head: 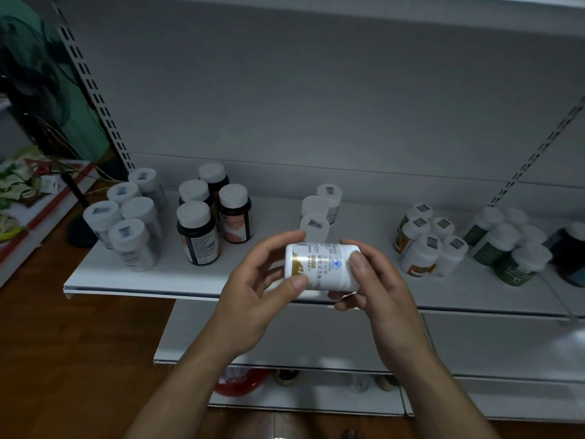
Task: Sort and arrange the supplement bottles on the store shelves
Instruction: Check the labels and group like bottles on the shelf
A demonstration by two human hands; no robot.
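A white supplement bottle (321,266) with a gold and blue label lies sideways in both hands, in front of the white shelf (253,277). My left hand (253,289) grips its bottom end with thumb and fingers. My right hand (376,286) holds the cap end, thumb on top. Right behind it, three matching white bottles (319,207) stand in a short row on the shelf. Grey-capped clear bottles (129,217) stand at the left, dark bottles with pink labels (212,213) beside them. White bottles with orange labels (427,242) and green-labelled bottles (506,248) stand at the right.
A dark bottle (573,255) sits at the far right edge. A lower shelf (285,337) juts out below the hands, with a red object (237,381) and small items under it. A fan stand (79,210) and packaged goods (19,185) are at the left, on wooden floor.
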